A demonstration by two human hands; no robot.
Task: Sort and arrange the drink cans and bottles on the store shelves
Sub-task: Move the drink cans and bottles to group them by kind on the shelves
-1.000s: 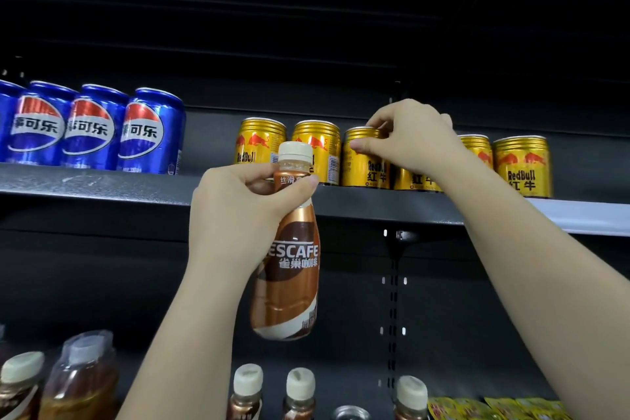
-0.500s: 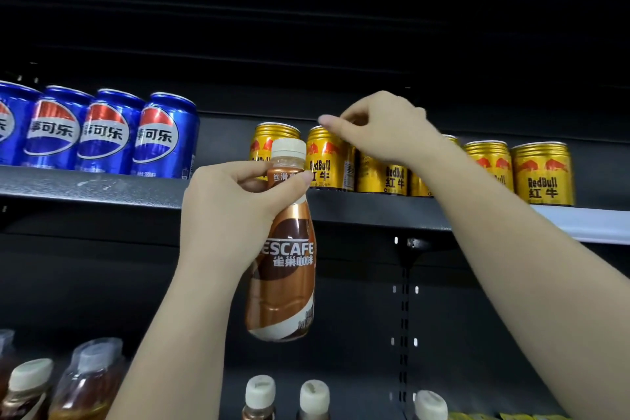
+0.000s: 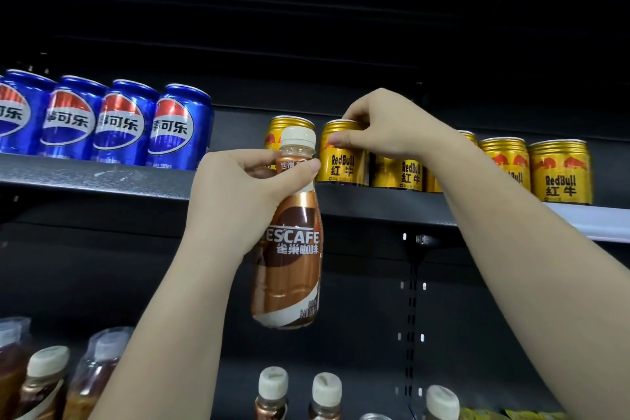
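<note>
My left hand [image 3: 238,194] grips a brown Nescafe coffee bottle [image 3: 289,262] by its neck and holds it upright in front of the upper shelf [image 3: 95,177]. My right hand [image 3: 392,129] pinches the rim of a gold Red Bull can [image 3: 342,164], the second from the left in a row of several gold cans [image 3: 559,174] on that shelf. Several blue Pepsi cans [image 3: 177,129] stand in a row at the shelf's left end.
On the lower shelf stand cream-capped coffee bottles [image 3: 272,392], with wrapped amber tea bottles [image 3: 92,375] at the lower left. Yellow packets [image 3: 511,414] show at the bottom right. A gap separates the Pepsi cans from the Red Bull row.
My right hand moved left along the Red Bull row, from the third can to the second, and now pinches its rim. My left hand still holds the coffee bottle.
</note>
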